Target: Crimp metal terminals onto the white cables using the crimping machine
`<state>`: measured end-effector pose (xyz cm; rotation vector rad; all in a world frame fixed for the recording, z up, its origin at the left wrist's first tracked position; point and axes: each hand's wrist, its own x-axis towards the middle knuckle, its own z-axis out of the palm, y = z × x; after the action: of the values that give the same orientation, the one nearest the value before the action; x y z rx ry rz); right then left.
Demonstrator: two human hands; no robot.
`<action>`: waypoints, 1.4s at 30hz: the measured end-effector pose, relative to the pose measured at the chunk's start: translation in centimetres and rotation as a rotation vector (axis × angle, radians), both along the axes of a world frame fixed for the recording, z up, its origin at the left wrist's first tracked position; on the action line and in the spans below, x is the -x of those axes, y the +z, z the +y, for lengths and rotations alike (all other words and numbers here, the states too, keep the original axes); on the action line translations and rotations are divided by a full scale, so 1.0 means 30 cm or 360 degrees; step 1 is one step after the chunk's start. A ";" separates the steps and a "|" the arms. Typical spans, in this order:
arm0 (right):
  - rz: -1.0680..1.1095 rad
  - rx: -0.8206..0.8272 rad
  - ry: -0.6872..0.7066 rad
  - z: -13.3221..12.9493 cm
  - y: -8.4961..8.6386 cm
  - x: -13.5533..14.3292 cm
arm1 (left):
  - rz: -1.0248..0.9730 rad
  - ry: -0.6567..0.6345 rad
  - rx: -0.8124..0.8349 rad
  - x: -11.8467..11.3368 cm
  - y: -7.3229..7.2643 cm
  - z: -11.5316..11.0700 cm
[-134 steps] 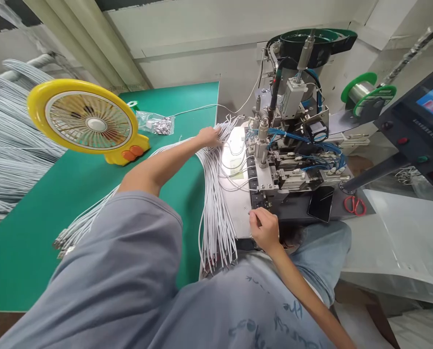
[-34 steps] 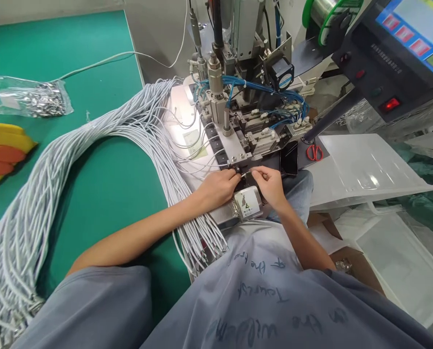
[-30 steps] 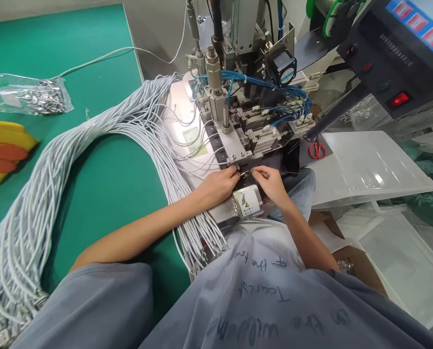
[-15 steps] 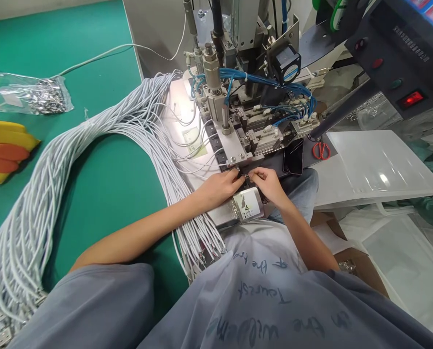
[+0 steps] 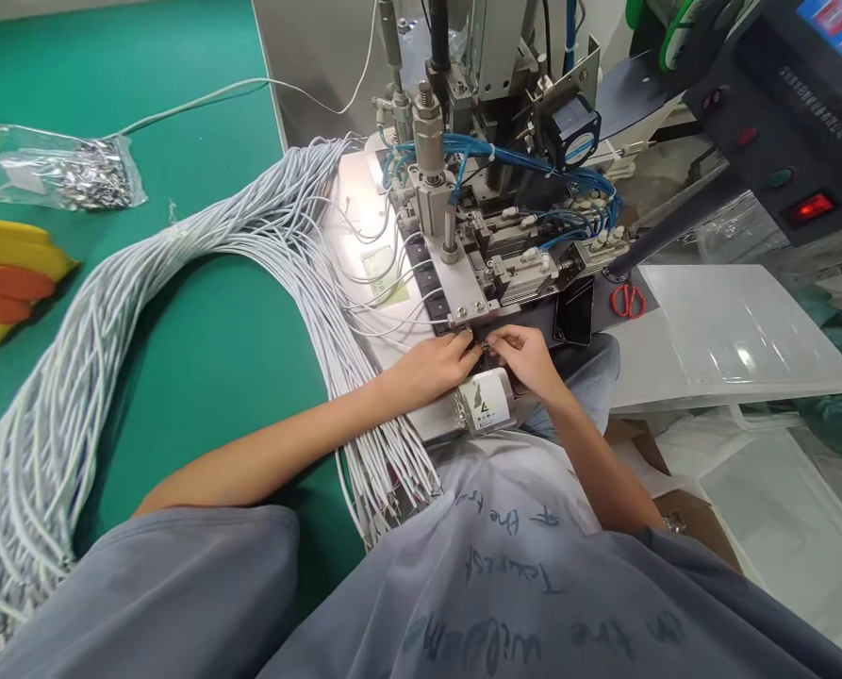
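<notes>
At the front edge of the machine [image 5: 463, 283], my two hands meet with their fingertips almost touching. My left hand [image 5: 435, 368] is closed, its fingers bent down by the black fixture; what they grip is hidden. Thumb and forefinger of my right hand [image 5: 524, 358] pinch a small metal part [image 5: 487, 346], too small to name exactly. Just below the hands sits a clear plastic box with a white label [image 5: 489, 401]. A thick bundle of white cables [image 5: 201, 226] curves over the table, and its near ends lie under my left forearm. Several single cables run to the machine's side.
The green table [image 5: 229, 339] carries a clear bag of small metal parts [image 5: 95, 174] and a yellow-and-orange object [image 5: 10, 283]. Right of the machine lie a phone [image 5: 574, 311] and red-handled scissors [image 5: 628, 300]. A control box [image 5: 781, 123] with a lit red switch overhangs the right side.
The view has shifted slightly, so the machine appears a little further right and lower. Both hands stay together at the fixture with only small finger movement.
</notes>
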<state>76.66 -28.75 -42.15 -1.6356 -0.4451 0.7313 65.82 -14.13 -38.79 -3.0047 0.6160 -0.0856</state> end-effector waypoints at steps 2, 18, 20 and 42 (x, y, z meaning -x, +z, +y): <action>0.0042 0.0033 0.0004 0.006 -0.003 -0.004 | 0.0005 0.0002 0.0013 -0.002 -0.001 0.002; -0.0508 0.0131 -0.0081 -0.020 -0.048 0.001 | 0.0204 0.0264 -0.0010 0.038 0.087 0.012; -0.0638 0.0150 -0.0330 -0.054 -0.004 0.040 | 0.0251 0.0343 -0.0075 0.038 0.099 0.008; -0.0724 0.0309 0.0253 -0.119 0.181 0.230 | -0.0176 0.0192 0.0859 0.046 0.107 -0.043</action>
<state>69.76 -32.31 -36.70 -1.9723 -0.8582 0.5255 64.45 -15.41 -35.58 -3.5086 0.4568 -0.4807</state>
